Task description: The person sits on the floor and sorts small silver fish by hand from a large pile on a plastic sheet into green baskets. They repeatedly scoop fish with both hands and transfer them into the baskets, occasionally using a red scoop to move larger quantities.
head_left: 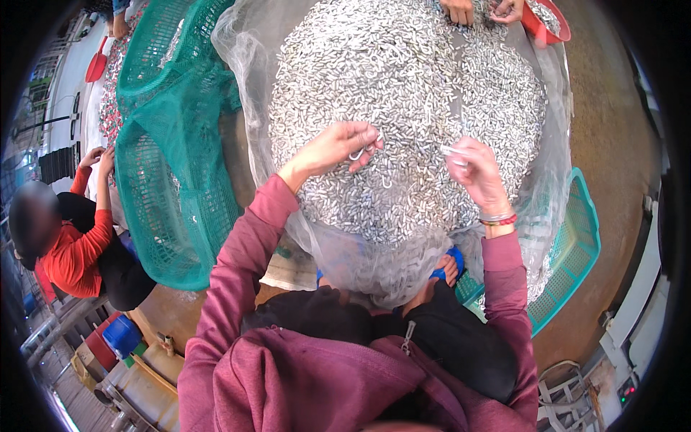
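A wide heap of small, elongated silvery-white pieces [360,72] lies on a sheer white mesh sheet [374,270]; several are curved like hooks. Over the heap's near middle, my left hand [332,147] pinches a few curved white hook-like pieces [355,154] between thumb and fingers. One more curved piece [386,174] hangs or lies just below its fingertips; I cannot tell which. To the right, my right hand [476,171] has its fingers closed on a slim white piece [453,150] that sticks out to the left. Its wrist wears bracelets.
Another person's hands [475,10] work at the heap's far edge beside a red scoop [548,21]. Green plastic baskets [133,209] with green netting stand on the left. A turquoise basket [576,245] sits at right. A person in orange [79,248] crouches at far left.
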A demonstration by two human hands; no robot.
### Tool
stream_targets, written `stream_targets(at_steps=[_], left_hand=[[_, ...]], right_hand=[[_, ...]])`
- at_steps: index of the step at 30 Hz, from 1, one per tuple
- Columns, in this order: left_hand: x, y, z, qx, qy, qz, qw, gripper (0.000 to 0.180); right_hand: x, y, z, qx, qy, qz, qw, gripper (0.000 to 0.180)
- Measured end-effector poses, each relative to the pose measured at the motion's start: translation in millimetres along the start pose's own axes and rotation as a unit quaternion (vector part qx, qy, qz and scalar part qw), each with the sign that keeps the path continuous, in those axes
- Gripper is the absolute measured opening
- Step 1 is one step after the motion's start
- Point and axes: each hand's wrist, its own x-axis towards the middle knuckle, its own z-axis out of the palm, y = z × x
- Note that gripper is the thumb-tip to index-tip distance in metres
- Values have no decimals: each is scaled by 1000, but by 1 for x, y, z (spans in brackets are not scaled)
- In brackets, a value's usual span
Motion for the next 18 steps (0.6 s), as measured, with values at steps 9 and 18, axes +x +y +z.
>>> stream_targets(at_steps=[9,18], left_hand=[[40,-22,10,301,94,58,947,34],[40,-24,17,497,152,104,848,15]], right_hand=[[-24,17,-6,31,-12,88,996,24],[-19,92,7,-450,101,12,887,12]])
